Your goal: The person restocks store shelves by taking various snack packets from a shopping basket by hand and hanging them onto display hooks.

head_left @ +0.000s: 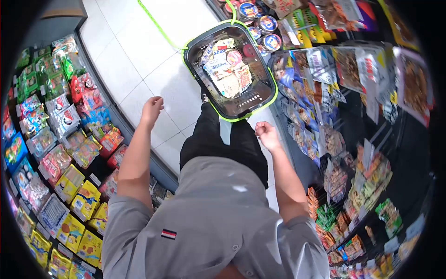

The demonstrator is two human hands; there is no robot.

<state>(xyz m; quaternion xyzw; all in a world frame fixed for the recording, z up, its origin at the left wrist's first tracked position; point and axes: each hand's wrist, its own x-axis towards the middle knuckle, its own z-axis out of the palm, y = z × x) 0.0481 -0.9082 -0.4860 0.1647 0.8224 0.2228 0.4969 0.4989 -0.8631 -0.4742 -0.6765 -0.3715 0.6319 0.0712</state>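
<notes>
Curling loosely, the fingers of your left hand (153, 110) are released from any grip, out over the tiled floor (127, 51) and well apart from the basket (226, 109). Your right hand (268, 135) is also released, its fingers bent inward, near the basket's near right corner but not touching it. The black basket with its bright green rim is just ahead of your black trousers (209, 142), overlapping your legs in view; you cannot tell what it rests on. Inside, several packets (223, 70) lie heaped toward the middle, with a round pink-topped tub (233, 57) among them. A green handle (159, 30) reaches from the basket's far left corner. More round tubs (271, 42) sit just beyond its far right corner, packets fill the shelf (103, 87) on your left, and hanging bags (320, 66) line your right.
</notes>
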